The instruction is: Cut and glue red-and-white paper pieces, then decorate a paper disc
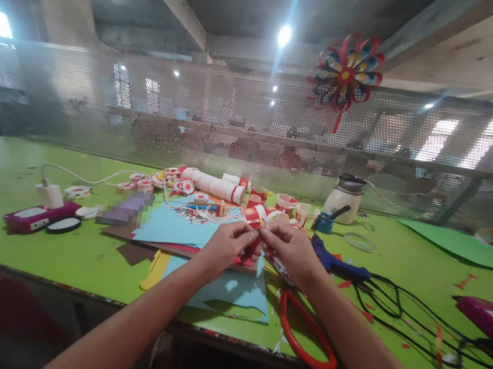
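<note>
My left hand (pixel 233 244) and my right hand (pixel 288 249) meet over the papers near the middle of the table. Fingers of both are pinched together on a small red paper piece (pixel 260 225), mostly covered by the fingertips. Red and white cut paper cups (pixel 285 203) sit just beyond. Under my hands lie light blue paper sheets (pixel 176 223). Scissors with a red handle (pixel 310 351) lie below my right wrist, their blades partly hidden. A blue glue gun (pixel 337 264) with a black cord rests right of that hand.
A white paper cup stack (pixel 213 184) lies at the back, with red-and-white discs (pixel 140 181) to its left. A cream jar (pixel 343 199) stands behind. Purple boxes (pixel 40 217) lie on the green table (pixel 85 271). A paper flower (pixel 346 75) hangs on the mesh partition (pixel 240 108).
</note>
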Motion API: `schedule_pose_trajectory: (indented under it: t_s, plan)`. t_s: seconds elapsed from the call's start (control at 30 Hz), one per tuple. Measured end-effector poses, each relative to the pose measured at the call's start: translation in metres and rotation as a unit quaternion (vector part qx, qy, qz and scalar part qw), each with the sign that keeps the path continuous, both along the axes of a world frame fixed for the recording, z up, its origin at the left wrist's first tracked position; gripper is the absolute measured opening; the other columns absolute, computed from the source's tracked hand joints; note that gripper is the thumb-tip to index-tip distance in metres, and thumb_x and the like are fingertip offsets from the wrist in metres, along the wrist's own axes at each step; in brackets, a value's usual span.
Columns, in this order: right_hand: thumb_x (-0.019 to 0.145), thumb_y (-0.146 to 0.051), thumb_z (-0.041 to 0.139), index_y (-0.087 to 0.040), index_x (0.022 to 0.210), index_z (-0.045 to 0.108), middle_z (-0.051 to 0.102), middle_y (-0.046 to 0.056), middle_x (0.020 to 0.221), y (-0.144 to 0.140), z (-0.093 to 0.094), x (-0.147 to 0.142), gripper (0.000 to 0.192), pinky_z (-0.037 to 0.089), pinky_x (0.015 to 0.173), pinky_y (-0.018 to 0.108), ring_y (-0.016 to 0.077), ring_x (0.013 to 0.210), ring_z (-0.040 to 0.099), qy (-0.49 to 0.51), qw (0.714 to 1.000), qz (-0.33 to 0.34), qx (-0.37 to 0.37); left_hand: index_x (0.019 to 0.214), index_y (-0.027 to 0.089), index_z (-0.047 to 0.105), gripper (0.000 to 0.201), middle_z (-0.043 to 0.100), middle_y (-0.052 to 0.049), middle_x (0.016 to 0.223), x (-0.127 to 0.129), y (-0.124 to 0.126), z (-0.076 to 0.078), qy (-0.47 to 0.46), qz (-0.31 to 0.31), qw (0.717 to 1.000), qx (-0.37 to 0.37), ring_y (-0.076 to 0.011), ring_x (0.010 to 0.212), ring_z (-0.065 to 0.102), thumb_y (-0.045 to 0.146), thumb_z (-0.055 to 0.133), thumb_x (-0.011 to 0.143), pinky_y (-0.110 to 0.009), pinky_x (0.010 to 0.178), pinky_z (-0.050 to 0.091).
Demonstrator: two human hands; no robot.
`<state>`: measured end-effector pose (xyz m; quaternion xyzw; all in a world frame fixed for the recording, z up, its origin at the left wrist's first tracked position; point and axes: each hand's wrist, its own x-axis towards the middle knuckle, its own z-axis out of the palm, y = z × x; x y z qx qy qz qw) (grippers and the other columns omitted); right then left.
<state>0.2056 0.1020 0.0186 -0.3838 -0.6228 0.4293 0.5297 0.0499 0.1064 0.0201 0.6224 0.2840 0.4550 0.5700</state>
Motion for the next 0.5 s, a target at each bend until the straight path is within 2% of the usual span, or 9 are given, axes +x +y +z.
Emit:
schedule_pose_trajectory:
  t_s: [0.23, 0.5]
  plan:
    - [0.071, -0.048, 0.069, -0.018, 0.064, 0.059, 0.054, -0.005, 0.047, -0.0021, 0.0027, -0.0015, 0.033, 0.036, 0.042, 0.022, 0.0077, 0.042, 0.045, -0.004, 1.0, 0.001, 0.017, 0.077, 0.013, 0.053, 0.029, 0.06, 0.001, 0.058, 0.0016, -0.0014, -0.0002, -0.011, 0.007, 1.0, 0.0, -0.0081, 0.048, 0.053, 0.037, 0.069, 0.071, -0.02, 0.047, 0.039]
    - [0.071, -0.049, 0.068, -0.019, 0.064, 0.058, 0.052, -0.005, 0.048, -0.0012, 0.0026, 0.0002, 0.032, 0.036, 0.042, 0.023, 0.0081, 0.041, 0.044, -0.016, 0.999, 0.003, 0.027, 0.077, 0.014, 0.053, 0.027, 0.061, 0.0, 0.06, 0.001, -0.0032, -0.0001, -0.003, -0.005, 1.0, -0.005, -0.0086, 0.049, 0.055, 0.038, 0.065, 0.075, -0.021, 0.05, 0.043]
